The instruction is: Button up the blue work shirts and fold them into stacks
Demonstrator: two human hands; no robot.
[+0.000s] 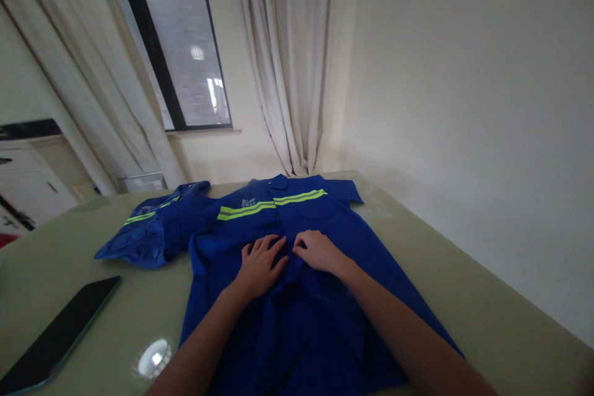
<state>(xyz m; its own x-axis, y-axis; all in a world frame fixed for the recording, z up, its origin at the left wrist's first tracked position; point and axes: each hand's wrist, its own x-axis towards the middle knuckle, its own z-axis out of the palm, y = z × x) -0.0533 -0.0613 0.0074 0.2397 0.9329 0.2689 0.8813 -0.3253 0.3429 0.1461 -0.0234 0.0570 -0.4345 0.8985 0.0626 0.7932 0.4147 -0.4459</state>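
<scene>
A blue work shirt (334, 241) with yellow-green reflective bands across the chest lies spread on the table, collar at the far end. On its front, just left of the centre line, my left hand (260, 266) rests with fingers spread. Across the centre line from it, my right hand (319, 251) is closed, thumb and fingers pinched at the shirt's front edge. The fabric puckers below both hands. Whatever small detail sits between the right fingertips is hidden.
A second, folded blue garment (158, 232) with the same bands touches the shirt's left side. Nearer on the left lies a dark flat tablet-like device (62, 331). The green-topped table (464, 284) meets the wall on the right; curtains (290, 62) hang behind.
</scene>
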